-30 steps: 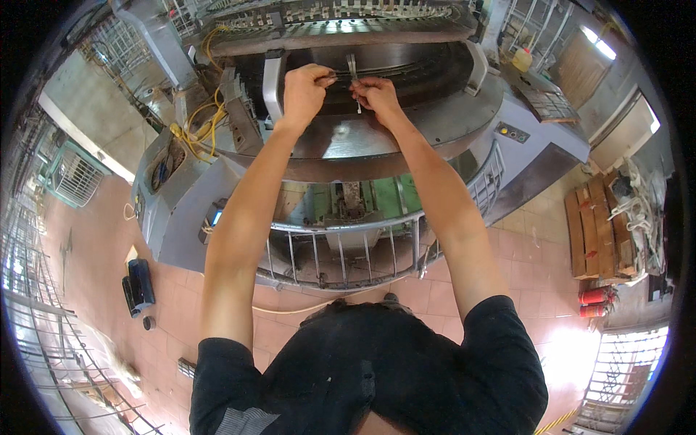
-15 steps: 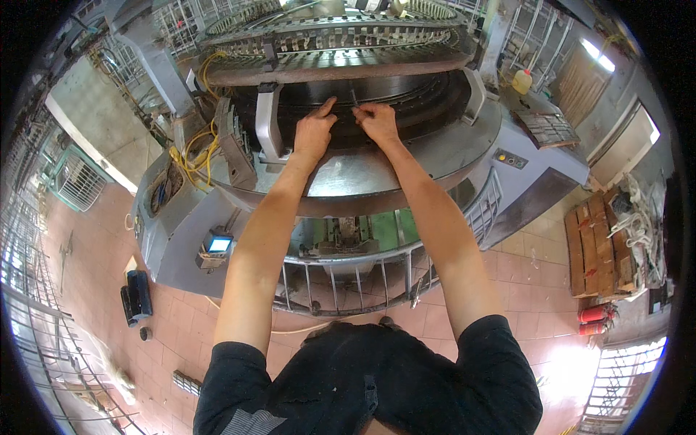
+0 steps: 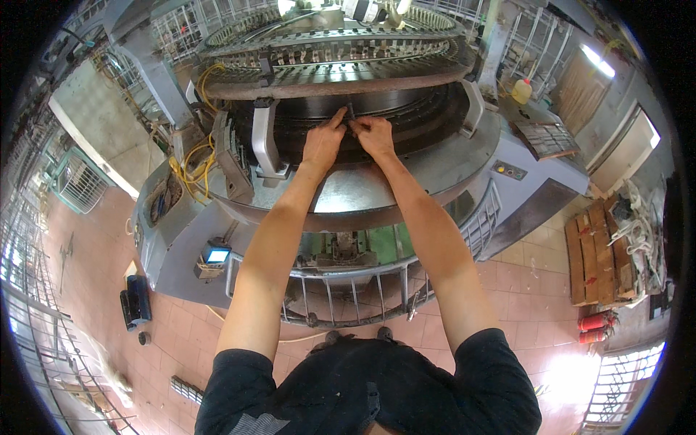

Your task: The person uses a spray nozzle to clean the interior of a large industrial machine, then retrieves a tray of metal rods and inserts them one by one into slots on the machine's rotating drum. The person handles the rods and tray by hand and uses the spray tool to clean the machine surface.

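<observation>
Hands meet at a dark ring [image 3: 428, 121]
Right hand [image 3: 373, 136] pinches a slim strip [image 3: 351, 111] there; left hand [image 3: 323, 145] extends a forefinger beside it, grip unclear; light, steady pressure should serve best

glare on floor [image 3: 573, 373], lower right | edges bowed | corners black

A workshop or factory floor is surrounding a large round metal machine [image 3: 355, 201], which is filling the far middle. A curved metal rail [image 3: 355, 272] is bending round its near side. At its left a small screen [image 3: 217, 255] is glowing and yellow cables [image 3: 178, 172] are looping; at its right a button panel [image 3: 510, 170] is showing. Pinkish tiles [image 3: 177, 319] are lying underfoot. Farther right, slatted wooden crates [image 3: 592, 254] are standing near red cylinders [image 3: 597, 320].
</observation>
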A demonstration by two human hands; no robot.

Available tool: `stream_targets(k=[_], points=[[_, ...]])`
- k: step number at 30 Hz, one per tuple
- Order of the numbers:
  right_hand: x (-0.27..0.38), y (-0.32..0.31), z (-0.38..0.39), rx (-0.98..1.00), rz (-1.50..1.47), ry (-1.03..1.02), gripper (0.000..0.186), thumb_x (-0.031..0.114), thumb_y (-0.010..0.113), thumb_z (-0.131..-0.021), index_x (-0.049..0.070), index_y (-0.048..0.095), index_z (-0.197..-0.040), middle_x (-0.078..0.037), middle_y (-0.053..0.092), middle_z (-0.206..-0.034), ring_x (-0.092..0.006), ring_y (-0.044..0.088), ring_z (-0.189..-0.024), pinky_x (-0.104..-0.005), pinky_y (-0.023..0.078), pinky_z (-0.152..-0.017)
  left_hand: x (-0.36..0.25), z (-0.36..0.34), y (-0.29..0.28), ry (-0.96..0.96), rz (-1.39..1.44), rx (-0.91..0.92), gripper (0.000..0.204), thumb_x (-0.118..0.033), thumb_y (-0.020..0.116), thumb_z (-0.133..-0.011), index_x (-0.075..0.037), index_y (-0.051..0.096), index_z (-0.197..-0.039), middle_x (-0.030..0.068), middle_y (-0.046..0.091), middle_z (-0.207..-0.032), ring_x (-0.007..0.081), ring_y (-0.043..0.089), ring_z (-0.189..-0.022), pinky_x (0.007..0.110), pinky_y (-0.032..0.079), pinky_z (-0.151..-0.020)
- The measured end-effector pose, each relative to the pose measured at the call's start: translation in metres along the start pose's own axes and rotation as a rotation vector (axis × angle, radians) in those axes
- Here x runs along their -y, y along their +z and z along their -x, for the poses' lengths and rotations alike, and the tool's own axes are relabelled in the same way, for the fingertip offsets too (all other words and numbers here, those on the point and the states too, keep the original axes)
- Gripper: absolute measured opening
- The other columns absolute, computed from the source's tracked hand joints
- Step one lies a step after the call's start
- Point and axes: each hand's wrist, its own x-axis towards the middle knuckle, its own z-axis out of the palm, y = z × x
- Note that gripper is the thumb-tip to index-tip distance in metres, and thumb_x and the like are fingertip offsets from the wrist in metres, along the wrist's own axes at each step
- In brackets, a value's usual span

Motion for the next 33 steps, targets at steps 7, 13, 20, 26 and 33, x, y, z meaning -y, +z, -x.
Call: stream_targets(k=[7, 13, 20, 26, 33], points=[[-0.0002, -0.0004, -0.0013, 0.019, -0.002, 0.008, 0.022, 0.021, 0.071, -0.088, 0.001, 0.077, -0.094, -0.011, 0.073, -0.075, -0.0177, 0.069, -0.067, -0.0318, 0.052, -0.067, -0.0065, 0.0, -0.0092, -0.029, -0.048, 0.084, 0.016, 0.002, 0.06, -0.078, 0.0, 0.069, -0.091, 0.0091, 0.048, -0.15, 0.0293, 0.068, -0.105, 0.041, 0.058, -0.085], [0.0008, 0.0001, -0.0005, 0.019, -0.022, 0.035, 0.021, 0.019, 0.071, -0.088, 0.001, 0.077, -0.096, -0.011, 0.073, -0.074, -0.017, 0.07, -0.068, -0.0307, 0.053, -0.067, -0.0058, -0.0017, -0.0086, -0.043, -0.021, 0.088, 0.014, 0.002, 0.059, -0.079, 0.0, 0.069, -0.089, 0.0089, 0.048, -0.151, 0.029, 0.068, -0.106, 0.04, 0.059, -0.084], [0.0042, -0.0003, 0.0002, 0.015, -0.029, 0.057, 0.021, 0.019, 0.07, -0.088, 0.0, 0.077, -0.093, -0.011, 0.073, -0.074, -0.018, 0.069, -0.067, -0.0315, 0.053, -0.067, -0.0032, -0.0009, -0.004, -0.026, -0.027, 0.057, 0.015, 0.003, 0.059, -0.08, -0.001, 0.069, -0.09, 0.0089, 0.048, -0.151, 0.0287, 0.068, -0.106, 0.041, 0.059, -0.084], [0.0052, -0.002, 0.0001, 0.014, 0.005, 0.008, 0.022, 0.021, 0.07, -0.088, 0.001, 0.077, -0.092, -0.012, 0.073, -0.075, -0.019, 0.07, -0.068, -0.0318, 0.052, -0.067, -0.002, -0.0001, -0.002, -0.012, -0.064, 0.051, 0.014, 0.001, 0.059, -0.08, -0.001, 0.069, -0.09, 0.0078, 0.047, -0.152, 0.0284, 0.068, -0.105, 0.041, 0.059, -0.084], [0.0004, 0.0007, -0.0007, 0.021, -0.003, 0.039, 0.023, 0.022, 0.07, -0.088, 0.0, 0.077, -0.093, -0.012, 0.073, -0.075, -0.0185, 0.07, -0.068, -0.032, 0.052, -0.067, -0.0022, 0.0, -0.0015, -0.017, -0.037, 0.035, 0.012, 0.001, 0.06, -0.08, -0.001, 0.069, -0.087, 0.0076, 0.049, -0.151, 0.0282, 0.069, -0.103, 0.041, 0.059, -0.083]])
